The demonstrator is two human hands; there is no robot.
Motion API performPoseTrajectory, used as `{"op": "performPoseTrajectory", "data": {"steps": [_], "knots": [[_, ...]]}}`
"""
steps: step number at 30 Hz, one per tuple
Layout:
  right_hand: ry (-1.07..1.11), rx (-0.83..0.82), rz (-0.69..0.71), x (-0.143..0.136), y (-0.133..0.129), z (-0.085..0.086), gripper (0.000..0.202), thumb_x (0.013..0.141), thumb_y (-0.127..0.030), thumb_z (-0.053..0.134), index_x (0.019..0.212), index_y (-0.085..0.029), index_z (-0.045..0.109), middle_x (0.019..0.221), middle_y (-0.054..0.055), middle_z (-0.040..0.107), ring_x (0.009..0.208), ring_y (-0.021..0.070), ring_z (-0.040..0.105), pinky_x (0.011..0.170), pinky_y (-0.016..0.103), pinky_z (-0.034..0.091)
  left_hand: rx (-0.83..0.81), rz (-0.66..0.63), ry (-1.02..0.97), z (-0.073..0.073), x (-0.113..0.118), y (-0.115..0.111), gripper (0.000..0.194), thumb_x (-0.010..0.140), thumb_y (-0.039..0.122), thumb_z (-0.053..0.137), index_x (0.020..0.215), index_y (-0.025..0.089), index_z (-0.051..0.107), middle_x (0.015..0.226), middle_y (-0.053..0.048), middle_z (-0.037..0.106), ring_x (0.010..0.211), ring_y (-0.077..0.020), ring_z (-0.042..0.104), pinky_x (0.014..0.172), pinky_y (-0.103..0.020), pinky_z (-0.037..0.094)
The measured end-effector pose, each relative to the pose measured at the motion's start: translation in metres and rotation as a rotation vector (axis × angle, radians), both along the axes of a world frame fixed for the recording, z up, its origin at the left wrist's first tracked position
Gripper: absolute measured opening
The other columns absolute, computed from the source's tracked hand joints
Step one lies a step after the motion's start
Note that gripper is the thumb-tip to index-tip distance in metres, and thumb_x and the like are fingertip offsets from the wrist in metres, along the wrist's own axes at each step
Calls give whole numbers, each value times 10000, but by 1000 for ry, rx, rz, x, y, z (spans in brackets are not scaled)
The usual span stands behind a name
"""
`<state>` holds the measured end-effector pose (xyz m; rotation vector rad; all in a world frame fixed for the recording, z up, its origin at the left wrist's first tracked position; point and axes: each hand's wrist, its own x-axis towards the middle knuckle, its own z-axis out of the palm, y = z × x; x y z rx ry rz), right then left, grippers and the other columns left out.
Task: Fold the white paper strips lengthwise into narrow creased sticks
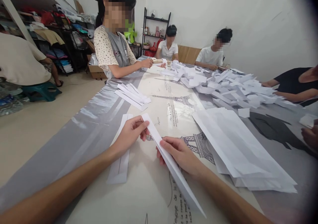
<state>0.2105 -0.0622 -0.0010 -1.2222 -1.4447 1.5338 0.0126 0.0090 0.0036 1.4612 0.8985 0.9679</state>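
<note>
A long folded strip of white paper [175, 168] slants across the middle, held off the table by both my hands. My left hand [134, 130] pinches its far end, thumb on top. Partway down the strip, my right hand [175, 151] grips it between thumb and fingers; the near part spreads apart toward me. Under my left wrist lies another folded white paper strip [118, 172], flat on the cloth. Beyond my left hand sits a small stack of folded strips [132, 96]. To the right of my right hand is a pile of flat white sheets [238, 147].
A patterned tablecloth [154, 84] with Eiffel Tower prints covers the table. A large heap of folded paper pieces [231, 86] stands at the far right. Several people sit around the table, one nearest [115, 51] at the far left. A green stool [41, 90] is on the floor.
</note>
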Motion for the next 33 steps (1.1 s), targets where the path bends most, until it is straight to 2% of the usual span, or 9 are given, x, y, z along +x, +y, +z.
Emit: {"op": "performPoseTrajectory", "data": {"steps": [2, 8, 11, 15, 19, 26, 29, 33], "knots": [[-1, 28, 18, 1, 0, -1, 404, 979, -537, 573, 768, -202, 650, 731, 18, 700, 600, 139, 624, 582, 270, 468, -3, 16, -36, -1, -2, 4, 340, 911, 456, 664, 732, 178, 584, 672, 9, 642, 543, -102, 567, 595, -242, 476], [-38, 23, -2, 2, 0, -2, 362, 965, -511, 606, 784, -205, 675, 732, 17, 713, 569, 137, 618, 540, 266, 445, -59, -68, -4, -9, -2, 4, 352, 897, 472, 710, 744, 164, 634, 679, -12, 685, 508, -110, 602, 552, -245, 488], [-56, -1, -30, 3, 0, -2, 346, 957, -511, 616, 794, -216, 692, 721, 15, 711, 564, 136, 599, 528, 266, 434, -52, -73, 13, -8, -4, 8, 343, 901, 448, 713, 731, 155, 657, 685, -31, 708, 535, -121, 631, 581, -249, 508], [-21, -58, -27, 5, 0, -3, 350, 950, -526, 616, 807, -222, 715, 804, 35, 743, 612, 151, 636, 571, 290, 475, -22, -55, 20, -6, -11, 16, 344, 904, 413, 717, 692, 148, 655, 650, -40, 711, 559, -125, 644, 608, -246, 518], [-9, -86, -64, 6, 0, -5, 325, 931, -515, 647, 813, -219, 709, 793, 41, 747, 604, 154, 648, 554, 288, 473, -6, -68, 9, -7, -15, 22, 315, 885, 412, 743, 740, 142, 672, 683, -52, 737, 558, -126, 649, 602, -248, 517], [-30, -34, -85, 6, 0, -6, 285, 926, -474, 666, 808, -218, 701, 772, 34, 751, 585, 147, 649, 536, 276, 451, -14, -112, 27, -3, -16, 24, 337, 922, 402, 706, 728, 127, 700, 636, -63, 724, 574, -130, 657, 615, -242, 513], [-34, -12, -76, 6, 0, -5, 282, 922, -469, 675, 803, -215, 700, 772, 34, 754, 589, 149, 657, 544, 278, 459, -49, -88, 0, -3, -17, 24, 373, 936, 428, 685, 707, 134, 681, 679, -64, 732, 567, -129, 656, 625, -255, 520], [-39, -4, -77, 6, 0, -3, 280, 920, -461, 679, 796, -211, 703, 763, 33, 754, 581, 150, 658, 536, 273, 455, -66, -119, -54, -4, -16, 22, 421, 963, 475, 630, 719, 136, 678, 711, -62, 725, 570, -130, 653, 626, -263, 517]]}}
